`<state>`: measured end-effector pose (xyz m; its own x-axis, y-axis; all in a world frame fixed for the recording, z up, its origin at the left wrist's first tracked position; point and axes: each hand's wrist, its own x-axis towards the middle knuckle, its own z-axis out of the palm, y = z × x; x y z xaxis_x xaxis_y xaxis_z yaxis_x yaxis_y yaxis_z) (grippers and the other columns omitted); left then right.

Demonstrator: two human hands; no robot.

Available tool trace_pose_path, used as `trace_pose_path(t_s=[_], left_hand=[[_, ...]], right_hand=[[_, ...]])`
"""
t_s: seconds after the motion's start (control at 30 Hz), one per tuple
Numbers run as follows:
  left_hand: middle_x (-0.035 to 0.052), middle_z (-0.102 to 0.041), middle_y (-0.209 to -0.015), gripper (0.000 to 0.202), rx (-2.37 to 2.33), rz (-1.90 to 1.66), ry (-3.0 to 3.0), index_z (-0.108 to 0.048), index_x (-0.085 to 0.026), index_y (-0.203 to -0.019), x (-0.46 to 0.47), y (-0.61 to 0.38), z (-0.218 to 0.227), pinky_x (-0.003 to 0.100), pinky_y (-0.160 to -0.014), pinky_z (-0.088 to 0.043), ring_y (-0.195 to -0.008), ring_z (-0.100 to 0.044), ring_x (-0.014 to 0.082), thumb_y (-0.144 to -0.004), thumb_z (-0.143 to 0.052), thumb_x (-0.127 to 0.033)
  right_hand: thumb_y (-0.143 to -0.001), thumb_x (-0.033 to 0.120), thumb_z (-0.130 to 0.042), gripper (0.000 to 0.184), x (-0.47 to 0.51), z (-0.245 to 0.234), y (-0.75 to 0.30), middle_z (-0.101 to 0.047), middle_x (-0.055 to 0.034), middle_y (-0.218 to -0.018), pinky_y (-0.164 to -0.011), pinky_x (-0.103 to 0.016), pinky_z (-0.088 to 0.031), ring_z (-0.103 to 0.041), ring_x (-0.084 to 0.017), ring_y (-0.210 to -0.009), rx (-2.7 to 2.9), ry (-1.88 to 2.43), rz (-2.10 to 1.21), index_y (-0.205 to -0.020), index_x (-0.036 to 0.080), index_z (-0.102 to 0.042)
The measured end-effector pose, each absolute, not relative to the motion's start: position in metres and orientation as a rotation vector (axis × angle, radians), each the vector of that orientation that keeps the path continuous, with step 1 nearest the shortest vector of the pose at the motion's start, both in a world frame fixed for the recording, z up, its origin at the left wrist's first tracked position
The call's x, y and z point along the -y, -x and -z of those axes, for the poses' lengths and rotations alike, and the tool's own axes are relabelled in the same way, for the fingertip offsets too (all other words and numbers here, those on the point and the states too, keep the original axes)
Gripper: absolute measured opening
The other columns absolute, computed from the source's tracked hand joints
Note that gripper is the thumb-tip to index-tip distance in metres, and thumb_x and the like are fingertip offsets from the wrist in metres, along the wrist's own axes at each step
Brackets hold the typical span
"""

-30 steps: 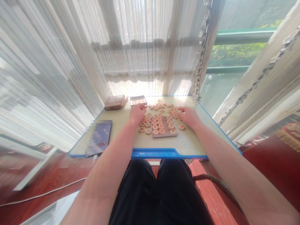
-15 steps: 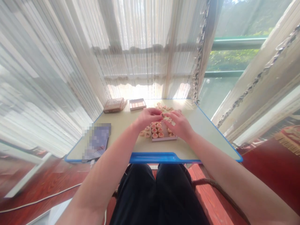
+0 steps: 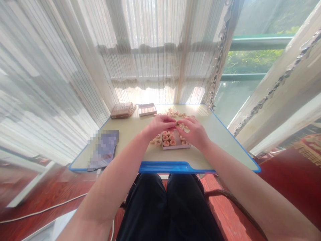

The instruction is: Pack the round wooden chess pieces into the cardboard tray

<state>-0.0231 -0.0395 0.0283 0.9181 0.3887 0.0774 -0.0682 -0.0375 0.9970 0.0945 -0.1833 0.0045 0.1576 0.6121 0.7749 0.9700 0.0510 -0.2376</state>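
Between both hands, above an open box (image 3: 177, 147), is a round Chinese chess piece (image 3: 177, 124) with a black character. My left hand (image 3: 160, 126) pinches its left side with fingers pressed together. The thumb and fingertips of my right hand (image 3: 195, 131) close on its right side. Rows of red-marked chess pieces (image 3: 173, 142) fill the left part of the box. A black-marked piece (image 3: 185, 142) lies at its right front corner. My hands cover part of the box's far side.
Loose pieces (image 3: 157, 142) lie left of the box, and a scattered group (image 3: 171, 111) lies behind my hands. A shallow tray (image 3: 147, 109) and a brown box (image 3: 122, 110) stand at the table's far edge. A tablet-like device (image 3: 104, 149) is at the left. The table has a blue rim (image 3: 164, 167).
The held piece has shifted slightly to the right and turned, so its black character now appears upright. My right fingers have closed in on it.
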Motion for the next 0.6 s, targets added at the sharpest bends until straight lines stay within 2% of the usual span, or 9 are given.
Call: trace_pose_path(t_s=[0.23, 0.47, 0.6], left_hand=[[0.0075, -0.069, -0.080, 0.034, -0.207, -0.366, -1.609, -0.069, -0.011, -0.086, 0.0431, 0.0235, -0.0269, 0.031, -0.071, -0.054, -0.072, -0.065, 0.0150, -0.061, -0.079, -0.032], [0.0071, -0.069, -0.080, 0.036, -0.159, -0.328, -1.573, -0.068, -0.012, -0.092, 0.0451, 0.0241, -0.0276, 0.032, -0.074, -0.054, -0.074, -0.065, 0.0153, -0.062, -0.078, -0.031], [0.0099, -0.070, -0.086, 0.037, -0.197, -0.365, -1.580, -0.068, -0.012, -0.094, 0.0394, 0.0231, -0.0273, 0.032, -0.071, -0.054, -0.075, -0.066, 0.0169, -0.068, -0.073, -0.037]], right_hand=[[-0.080, 0.028, -0.058, 0.009, 0.1875, -0.0087, -0.0931, -0.066, -0.0056, -0.089, -0.085, -0.037, -0.047, -0.059, -0.022, -0.092, 1.522, 1.691, 0.495, -0.086, 0.023, -0.064], [-0.079, 0.026, -0.059, 0.016, 0.1882, -0.0098, -0.0911, -0.066, -0.0064, -0.094, -0.086, -0.036, -0.047, -0.058, -0.023, -0.094, 1.547, 1.676, 0.522, -0.094, 0.022, -0.063], [-0.078, 0.025, -0.059, 0.019, 0.1906, -0.0124, -0.0928, -0.065, -0.0067, -0.094, -0.086, -0.036, -0.046, -0.057, -0.023, -0.095, 1.533, 1.677, 0.493, -0.096, 0.021, -0.063]])
